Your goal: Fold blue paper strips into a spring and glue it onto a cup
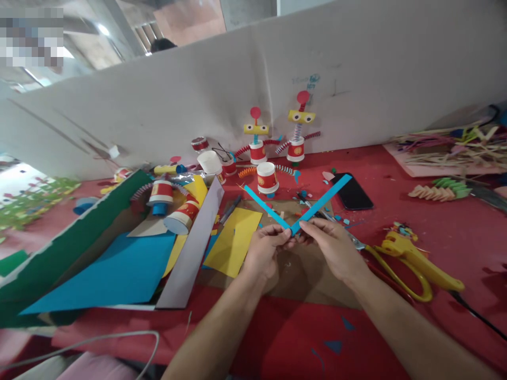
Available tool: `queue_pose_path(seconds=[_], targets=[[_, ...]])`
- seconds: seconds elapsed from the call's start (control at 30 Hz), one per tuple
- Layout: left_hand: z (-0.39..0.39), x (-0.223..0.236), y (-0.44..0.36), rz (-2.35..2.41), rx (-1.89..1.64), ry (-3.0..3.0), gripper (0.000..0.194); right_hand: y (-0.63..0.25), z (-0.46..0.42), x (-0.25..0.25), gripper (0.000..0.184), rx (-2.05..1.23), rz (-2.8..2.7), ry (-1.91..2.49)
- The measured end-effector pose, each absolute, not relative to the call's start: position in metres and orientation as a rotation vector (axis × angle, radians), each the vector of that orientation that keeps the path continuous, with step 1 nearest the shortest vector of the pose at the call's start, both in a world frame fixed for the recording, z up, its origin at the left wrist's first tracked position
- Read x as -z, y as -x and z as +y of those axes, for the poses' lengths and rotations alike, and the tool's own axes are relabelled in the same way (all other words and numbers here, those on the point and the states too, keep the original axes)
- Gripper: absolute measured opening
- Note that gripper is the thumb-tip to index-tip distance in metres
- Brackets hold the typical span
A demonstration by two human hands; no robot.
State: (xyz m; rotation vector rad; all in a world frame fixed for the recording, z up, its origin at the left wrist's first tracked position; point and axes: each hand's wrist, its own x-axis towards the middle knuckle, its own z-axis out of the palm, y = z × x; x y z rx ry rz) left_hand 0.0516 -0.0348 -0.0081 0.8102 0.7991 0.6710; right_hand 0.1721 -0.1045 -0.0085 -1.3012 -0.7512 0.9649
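Note:
Two blue paper strips [327, 199] meet at their lower ends in a V between my hands, above a brown cardboard sheet [304, 274]. My left hand [269, 245] pinches the left arm of the V near the corner. On the other arm, my right hand [327, 240] has its thumb pressed close to the same corner. Whether the strips are one folded piece or two joined ones, I cannot tell. Just behind them stands a red and white paper cup [268, 178] with coiled paper arms. A yellow paper sheet [233, 243] lies left of my left hand.
Yellow-handled scissors [412, 279] and a yellow glue gun [423, 258] lie right of my hands. A black phone [354, 191] is farther back. Paper-cup robots [296, 148] stand by the grey board. At left, a green-sided box [99, 216] holds blue paper [119, 269] and cups.

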Motion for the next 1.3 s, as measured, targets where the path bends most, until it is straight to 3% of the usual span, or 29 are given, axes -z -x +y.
queue_pose_path(seconds=[0.27, 0.5, 1.3], targets=[[-0.042, 0.009, -0.055, 0.713, -0.749, -0.766, 0.016, -0.167, -0.107, 0.012, 0.022, -0.768, -0.916, 1.432], [-0.046, -0.001, -0.056, 0.821, -0.747, -0.948, 0.014, -0.174, -0.105, 0.007, 0.022, -0.893, -0.836, 1.413], [-0.042, 0.018, -0.058, 0.729, -0.655, -0.701, 0.019, -0.179, -0.103, 0.008, 0.023, -1.091, -0.633, 1.195]])
